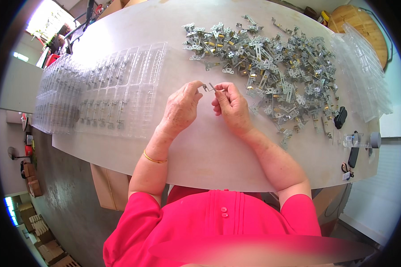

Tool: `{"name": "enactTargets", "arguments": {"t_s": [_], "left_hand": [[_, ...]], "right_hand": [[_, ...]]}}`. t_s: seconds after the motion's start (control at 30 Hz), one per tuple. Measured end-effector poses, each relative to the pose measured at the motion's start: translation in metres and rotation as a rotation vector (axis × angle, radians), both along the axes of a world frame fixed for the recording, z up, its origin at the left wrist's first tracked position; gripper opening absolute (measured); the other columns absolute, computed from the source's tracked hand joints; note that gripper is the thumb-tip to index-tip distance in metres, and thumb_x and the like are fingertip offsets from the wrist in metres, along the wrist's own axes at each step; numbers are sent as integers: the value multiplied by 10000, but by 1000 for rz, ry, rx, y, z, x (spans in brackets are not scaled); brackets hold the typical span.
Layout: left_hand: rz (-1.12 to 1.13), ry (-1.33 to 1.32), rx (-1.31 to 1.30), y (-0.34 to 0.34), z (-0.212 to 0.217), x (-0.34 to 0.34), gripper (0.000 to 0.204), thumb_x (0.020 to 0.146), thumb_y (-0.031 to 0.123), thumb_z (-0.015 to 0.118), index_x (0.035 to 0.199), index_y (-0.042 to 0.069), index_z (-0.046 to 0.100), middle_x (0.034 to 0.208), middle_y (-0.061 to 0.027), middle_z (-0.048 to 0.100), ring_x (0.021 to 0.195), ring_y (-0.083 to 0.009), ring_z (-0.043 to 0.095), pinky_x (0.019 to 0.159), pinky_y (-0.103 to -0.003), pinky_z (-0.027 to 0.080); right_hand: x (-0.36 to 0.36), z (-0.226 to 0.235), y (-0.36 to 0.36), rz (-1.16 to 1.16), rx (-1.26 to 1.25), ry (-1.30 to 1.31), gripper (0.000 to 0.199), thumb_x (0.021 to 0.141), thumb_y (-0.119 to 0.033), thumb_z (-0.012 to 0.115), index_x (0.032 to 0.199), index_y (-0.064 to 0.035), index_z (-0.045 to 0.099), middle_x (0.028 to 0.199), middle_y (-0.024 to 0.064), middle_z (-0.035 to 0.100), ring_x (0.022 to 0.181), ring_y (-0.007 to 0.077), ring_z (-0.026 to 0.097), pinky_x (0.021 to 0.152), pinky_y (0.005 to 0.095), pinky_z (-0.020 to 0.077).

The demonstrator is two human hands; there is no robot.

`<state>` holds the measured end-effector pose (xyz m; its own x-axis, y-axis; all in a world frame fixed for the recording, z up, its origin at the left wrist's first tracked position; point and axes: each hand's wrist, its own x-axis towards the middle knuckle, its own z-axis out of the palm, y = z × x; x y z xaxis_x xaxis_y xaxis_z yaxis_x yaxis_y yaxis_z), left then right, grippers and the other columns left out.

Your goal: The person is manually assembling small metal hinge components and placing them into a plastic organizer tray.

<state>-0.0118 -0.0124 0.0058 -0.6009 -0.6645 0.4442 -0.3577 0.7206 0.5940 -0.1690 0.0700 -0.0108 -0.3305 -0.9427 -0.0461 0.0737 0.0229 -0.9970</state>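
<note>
Above the middle of the table, my left hand (pixel 182 107) and my right hand (pixel 234 109) face each other with a small bent metal bracket (pixel 210 88) between them. The left thumb and fingertips pinch one end of it. At the other end, the right thumb and forefinger close on the bracket while the other right fingers curl in. A large loose pile of metal fittings (pixel 276 66) with brass-coloured parts spreads beyond my right hand. To the left of my left hand lies a clear plastic tray (pixel 157 58), its compartments partly filled with similar fittings.
More filled trays (pixel 53 102) are stacked at the table's left end. Clear plastic trays (pixel 365 66) lie at the right, near a round wooden board (pixel 358 26). A black case (pixel 340 117), a transparent bottle (pixel 358 140) and a dark phone-like object (pixel 353 157) sit near the right edge.
</note>
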Motion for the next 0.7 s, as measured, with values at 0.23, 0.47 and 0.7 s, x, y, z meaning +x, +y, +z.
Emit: {"name": "enactTargets", "arguments": {"t_s": [0.23, 0.47, 0.7], "left_hand": [[-77, -62, -45, -1, 2, 2, 247, 880, -25, 618, 1118, 33, 585, 839, -133, 622, 768, -309, 634, 705, -387, 514], [-128, -60, -15, -6, 6, 10, 243, 874, -18, 617, 1112, 31, 592, 855, -140, 639, 797, -324, 642, 718, -406, 512], [-320, -70, 201, 0, 11, 10, 240, 884, 9, 588, 1124, 12, 600, 869, -173, 663, 795, -353, 645, 720, -407, 510]], "right_hand": [[-7, -6, -3, 160, -43, -155, 216, 1055, -119, 462, 1196, 13, 560, 921, 80, 655, 771, 138, 658, 713, 281, 579], [-16, -6, -7, 244, -2, -312, 221, 1047, -160, 498, 1154, 11, 588, 969, 84, 665, 892, 153, 656, 859, 322, 563], [-18, -15, -8, 172, -29, -306, 184, 1036, -188, 549, 1081, -14, 587, 1066, 78, 649, 977, 133, 624, 916, 279, 517]]}}
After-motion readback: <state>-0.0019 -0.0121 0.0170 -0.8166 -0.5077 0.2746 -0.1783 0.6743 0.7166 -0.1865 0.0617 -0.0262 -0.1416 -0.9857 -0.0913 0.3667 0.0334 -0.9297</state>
